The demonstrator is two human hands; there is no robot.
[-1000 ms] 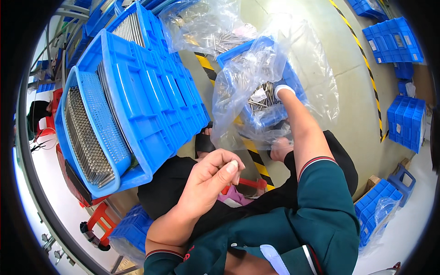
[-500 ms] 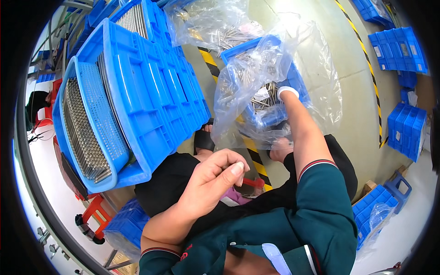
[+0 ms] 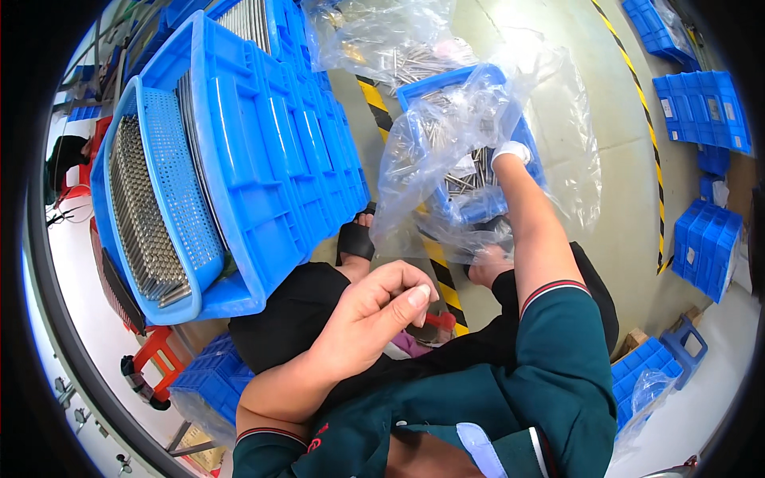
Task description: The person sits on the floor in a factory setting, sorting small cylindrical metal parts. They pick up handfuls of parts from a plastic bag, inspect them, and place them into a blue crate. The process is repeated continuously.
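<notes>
My left hand (image 3: pixel 374 315) is bare and held above my lap, its fingers curled in and the thumb against them. What they hold, if anything, is hidden. My right arm reaches forward, and my right hand (image 3: pixel 512 150), in a white glove or cuff, is at the right side of a blue bin (image 3: pixel 530 163) on the floor. Its fingers are out of sight. Loose thin metal rods (image 3: pixel 470 179) fill the bin, with a small white paper (image 3: pixel 463 166) among them. A clear plastic sheet (image 3: pixel 402 171) drapes over the bin's left and front.
At left, large blue crates (image 3: pixel 271 151) stand beside a light-blue perforated basket (image 3: pixel 171 151) packed with metal rods. More rods (image 3: pixel 422 62) lie on plastic beyond the bin. Blue crates (image 3: pixel 703 107) are stacked at right. Yellow-black tape (image 3: pixel 633 72) marks the floor.
The view has shifted slightly, moving the bin a little right. More of the white covering on my right hand now shows. My left hand keeps its curled pose.
</notes>
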